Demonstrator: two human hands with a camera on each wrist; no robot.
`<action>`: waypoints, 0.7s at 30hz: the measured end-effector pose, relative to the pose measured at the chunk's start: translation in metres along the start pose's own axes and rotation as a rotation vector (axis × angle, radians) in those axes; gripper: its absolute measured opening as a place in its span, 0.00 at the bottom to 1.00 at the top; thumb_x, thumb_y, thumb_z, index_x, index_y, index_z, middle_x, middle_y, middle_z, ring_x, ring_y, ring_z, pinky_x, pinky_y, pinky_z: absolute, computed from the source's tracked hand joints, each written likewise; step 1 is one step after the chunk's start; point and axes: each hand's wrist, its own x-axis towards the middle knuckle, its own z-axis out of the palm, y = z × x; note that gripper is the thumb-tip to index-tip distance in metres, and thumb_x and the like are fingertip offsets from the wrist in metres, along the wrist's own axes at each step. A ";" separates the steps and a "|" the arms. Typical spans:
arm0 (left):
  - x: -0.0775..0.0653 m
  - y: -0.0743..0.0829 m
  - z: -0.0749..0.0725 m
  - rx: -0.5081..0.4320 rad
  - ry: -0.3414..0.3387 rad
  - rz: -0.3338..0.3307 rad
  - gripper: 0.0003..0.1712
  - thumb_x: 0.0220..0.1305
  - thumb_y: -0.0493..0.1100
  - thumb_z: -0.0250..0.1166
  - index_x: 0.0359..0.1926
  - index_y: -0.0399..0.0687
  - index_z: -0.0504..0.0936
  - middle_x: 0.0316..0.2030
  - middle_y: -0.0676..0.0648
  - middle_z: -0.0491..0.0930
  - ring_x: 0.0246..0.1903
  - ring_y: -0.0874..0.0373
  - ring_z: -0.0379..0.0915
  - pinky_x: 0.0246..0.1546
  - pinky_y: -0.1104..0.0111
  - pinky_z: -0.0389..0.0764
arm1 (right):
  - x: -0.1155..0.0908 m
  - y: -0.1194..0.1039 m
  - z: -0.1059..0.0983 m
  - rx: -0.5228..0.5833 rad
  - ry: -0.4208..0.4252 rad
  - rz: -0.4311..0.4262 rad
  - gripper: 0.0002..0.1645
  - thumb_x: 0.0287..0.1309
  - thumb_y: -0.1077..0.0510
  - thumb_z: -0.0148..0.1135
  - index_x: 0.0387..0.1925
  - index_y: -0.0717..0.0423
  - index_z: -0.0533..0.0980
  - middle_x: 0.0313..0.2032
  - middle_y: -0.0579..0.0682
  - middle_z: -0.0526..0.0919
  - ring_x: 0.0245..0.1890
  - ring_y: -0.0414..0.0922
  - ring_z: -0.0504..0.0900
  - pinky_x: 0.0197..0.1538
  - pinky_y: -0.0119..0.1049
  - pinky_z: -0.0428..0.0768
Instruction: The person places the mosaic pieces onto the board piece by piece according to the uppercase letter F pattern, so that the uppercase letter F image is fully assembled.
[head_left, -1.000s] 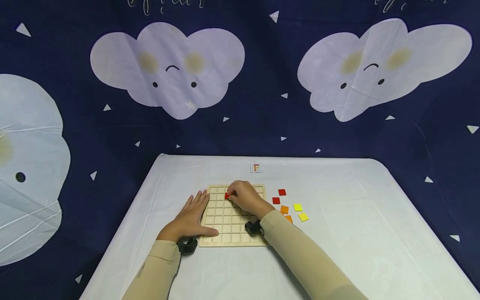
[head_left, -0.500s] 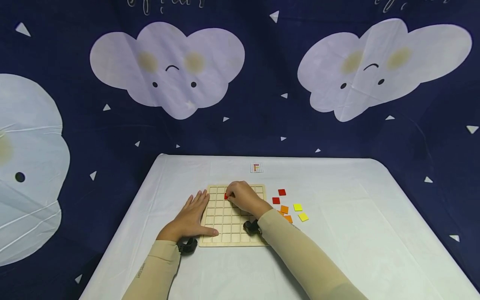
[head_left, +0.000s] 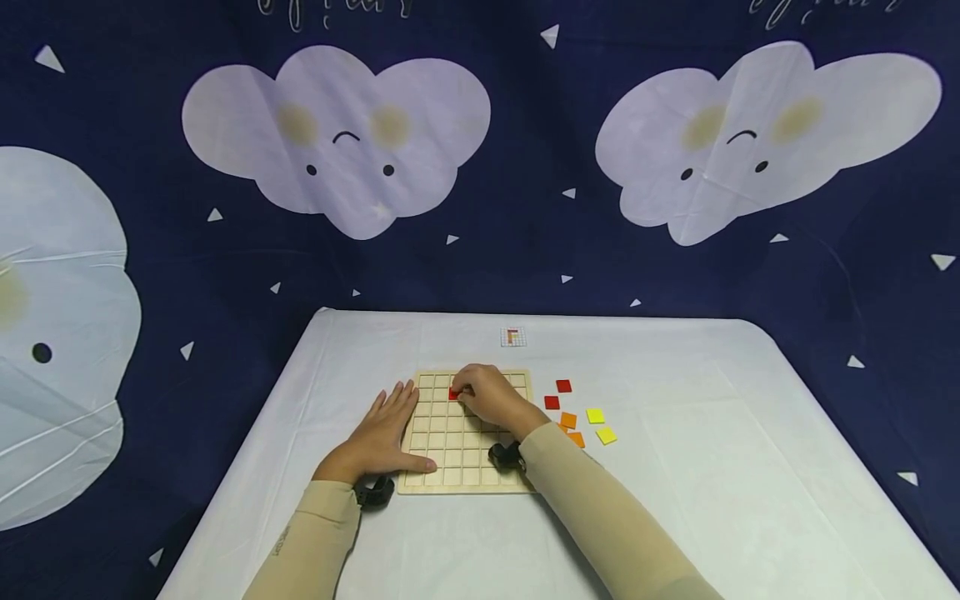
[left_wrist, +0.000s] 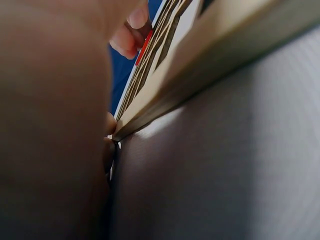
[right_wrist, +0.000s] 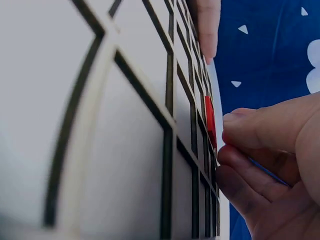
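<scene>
A wooden grid board [head_left: 465, 490] lies on the table, its squares edged by raised strips. My left hand [head_left: 380, 435] spreads flat along the board's left side, fingers at the upper left edge and thumb across the lower left squares. My right hand [head_left: 491, 397] reaches over the upper part of the board, fingers bent, thumb and fingertips at a small red square tile [head_left: 453, 394]. From the right wrist view, the red tile [right_wrist: 210, 122] sits at the grid strips, with the thumb tip right beside it. The right hand and wrist cover some squares.
Right of the board lie two loose red tiles [head_left: 552, 402], a few orange tiles [head_left: 568, 421] partly behind the right sleeve, and two yellow tiles [head_left: 596, 416]. A small pattern card [head_left: 513, 337] lies beyond the board. A dark blue cloud-print cloth [head_left: 525, 275] hangs behind the table.
My right fingertips shift very slightly at the red tile, staying over the same part of the board. The left hand keeps its place, and the loose tiles stay put.
</scene>
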 end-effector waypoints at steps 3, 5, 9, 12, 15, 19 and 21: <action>0.000 -0.001 0.001 0.006 -0.001 -0.004 0.84 0.44 0.83 0.72 0.83 0.33 0.45 0.83 0.36 0.39 0.81 0.44 0.30 0.78 0.50 0.34 | -0.005 0.000 -0.003 0.042 0.026 0.020 0.10 0.69 0.68 0.68 0.49 0.59 0.87 0.52 0.52 0.86 0.54 0.49 0.84 0.56 0.40 0.83; -0.001 -0.001 0.002 0.005 0.001 -0.004 0.84 0.44 0.83 0.72 0.83 0.32 0.46 0.82 0.36 0.40 0.81 0.44 0.31 0.78 0.49 0.35 | -0.009 0.000 -0.005 0.075 0.039 0.039 0.10 0.69 0.67 0.68 0.50 0.60 0.87 0.52 0.52 0.85 0.53 0.49 0.84 0.54 0.38 0.83; -0.001 0.000 0.002 0.004 0.007 0.000 0.83 0.44 0.82 0.72 0.82 0.31 0.47 0.82 0.34 0.42 0.81 0.42 0.32 0.78 0.48 0.36 | -0.018 0.003 -0.010 0.116 0.048 0.067 0.12 0.71 0.66 0.67 0.53 0.61 0.86 0.53 0.52 0.85 0.53 0.49 0.85 0.53 0.36 0.84; -0.002 0.001 0.002 -0.001 0.013 0.002 0.83 0.45 0.81 0.73 0.82 0.30 0.48 0.82 0.34 0.43 0.81 0.41 0.33 0.78 0.47 0.36 | -0.024 0.008 -0.015 0.105 0.060 0.070 0.13 0.72 0.65 0.66 0.55 0.61 0.85 0.55 0.53 0.85 0.54 0.50 0.85 0.55 0.39 0.84; -0.002 0.002 0.001 -0.005 0.022 0.009 0.82 0.45 0.80 0.73 0.82 0.30 0.48 0.82 0.33 0.43 0.81 0.41 0.33 0.78 0.47 0.36 | -0.033 0.015 -0.022 0.066 0.076 0.076 0.13 0.72 0.64 0.67 0.55 0.61 0.85 0.56 0.53 0.85 0.56 0.51 0.84 0.58 0.43 0.83; -0.001 0.003 0.000 -0.005 0.025 0.016 0.82 0.45 0.80 0.74 0.82 0.29 0.48 0.82 0.33 0.42 0.81 0.41 0.33 0.78 0.47 0.36 | -0.047 0.027 -0.033 0.023 0.100 0.082 0.13 0.70 0.64 0.69 0.53 0.60 0.86 0.54 0.52 0.86 0.58 0.51 0.83 0.61 0.46 0.81; -0.001 0.003 0.000 -0.005 0.028 0.016 0.82 0.44 0.80 0.74 0.82 0.29 0.48 0.82 0.33 0.43 0.81 0.40 0.33 0.78 0.47 0.35 | -0.055 0.033 -0.040 0.016 0.110 0.087 0.13 0.69 0.64 0.70 0.53 0.60 0.86 0.53 0.52 0.87 0.58 0.52 0.83 0.62 0.46 0.80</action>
